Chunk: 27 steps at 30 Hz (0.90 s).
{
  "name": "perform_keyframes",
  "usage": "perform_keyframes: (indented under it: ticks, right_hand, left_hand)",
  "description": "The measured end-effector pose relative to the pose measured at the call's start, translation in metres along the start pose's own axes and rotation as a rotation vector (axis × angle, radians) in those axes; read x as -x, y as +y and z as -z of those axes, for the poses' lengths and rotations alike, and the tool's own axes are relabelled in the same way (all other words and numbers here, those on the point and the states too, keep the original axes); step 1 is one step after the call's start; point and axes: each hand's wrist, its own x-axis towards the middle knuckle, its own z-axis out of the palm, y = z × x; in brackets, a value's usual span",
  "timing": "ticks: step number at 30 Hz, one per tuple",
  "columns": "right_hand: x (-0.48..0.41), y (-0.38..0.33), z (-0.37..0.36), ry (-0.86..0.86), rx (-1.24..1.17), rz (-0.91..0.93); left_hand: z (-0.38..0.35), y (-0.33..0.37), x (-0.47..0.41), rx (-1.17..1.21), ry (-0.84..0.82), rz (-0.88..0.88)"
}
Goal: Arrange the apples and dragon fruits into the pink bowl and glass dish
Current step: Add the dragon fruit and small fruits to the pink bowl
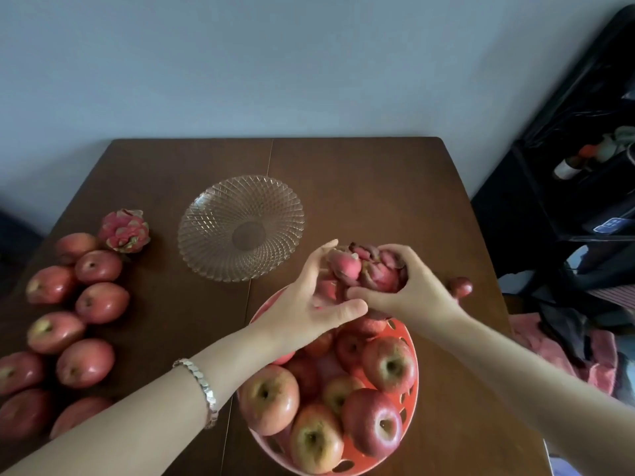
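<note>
You have the pink bowl [410,341] close to you, perforated and heaped with red apples [372,420]. Above its far rim you hold one dragon fruit [369,271]. The glass dish [240,228], patterned and clear, stands empty in the middle. At your left more loose apples [86,362] lie in rows, with a second dragon fruit [125,231] behind them.

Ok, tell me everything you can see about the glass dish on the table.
The glass dish is clear, round and shallow, with a cut diamond pattern spreading from a plain flat centre to a scalloped rim. It looks like pressed glass. It sits upright and empty on the brown wooden table, toward the far middle, beyond the pink bowl. Nothing touches it: the dragon fruit to its left and both hands lie apart from it.
</note>
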Motion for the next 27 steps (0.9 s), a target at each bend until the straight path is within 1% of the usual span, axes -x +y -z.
perform_keyframes:
  ticks: [1,3,5,6,8,10,11,14,16,17,19,21,22,24,25,27]
  right_hand:
    - [0.011,-0.002,-0.01,-0.026,-0.003,-0.004]
    - [0.027,-0.004,-0.026,-0.128,0.036,-0.014]
    - [0.037,-0.001,-0.037,-0.233,0.1,-0.011]
    - [0.04,0.001,-0.04,-0.279,0.133,-0.016]
    - [0.046,0.005,-0.043,-0.362,0.205,-0.043]
    - [0.05,0.008,-0.04,-0.402,0.295,-0.066]
    - [0.05,0.009,-0.037,-0.397,0.336,-0.067]
    - [0.047,0.013,-0.026,-0.333,0.415,-0.036]
    - [0.043,0.017,-0.02,-0.325,0.425,-0.016]
    - [0.042,0.021,-0.017,-0.328,0.418,-0.007]
    - [0.038,0.03,-0.011,-0.301,0.401,0.009]
    - [0.029,0.042,-0.003,-0.185,0.36,0.048]
    - [0.022,0.051,0.001,-0.101,0.351,0.066]
    - [0.006,0.071,0.012,0.072,0.387,0.051]
    - [-0.004,0.082,0.018,0.132,0.435,0.005]
    - [-0.024,0.103,0.028,0.16,0.579,-0.141]
  left_hand:
    - [0.001,0.0,0.006,-0.002,0.024,0.041]
    - [0.007,-0.001,0.016,-0.008,0.124,0.123]
    - [0.015,-0.008,0.023,-0.097,0.211,0.184]
    - [0.019,-0.013,0.027,-0.148,0.211,0.208]
    - [0.021,-0.021,0.033,-0.17,0.148,0.245]
    - [0.015,-0.028,0.036,-0.216,0.09,0.279]
    - [0.011,-0.032,0.034,-0.284,0.08,0.286]
    - [0.002,-0.039,0.025,-0.446,0.054,0.298]
    - [0.0,-0.037,0.022,-0.535,0.023,0.322]
    - [-0.002,-0.034,0.022,-0.624,0.007,0.321]
    - [-0.005,-0.027,0.025,-0.914,0.013,0.276]
    - [-0.007,-0.021,0.028,-1.187,0.048,0.181]
    - [-0.006,-0.018,0.028,-1.246,0.05,0.147]
    - [-0.006,-0.012,0.024,-1.261,0.056,0.12]
    - [-0.007,-0.008,0.02,-1.255,0.074,0.111]
    - [-0.011,0.003,0.008,-1.198,0.122,0.08]
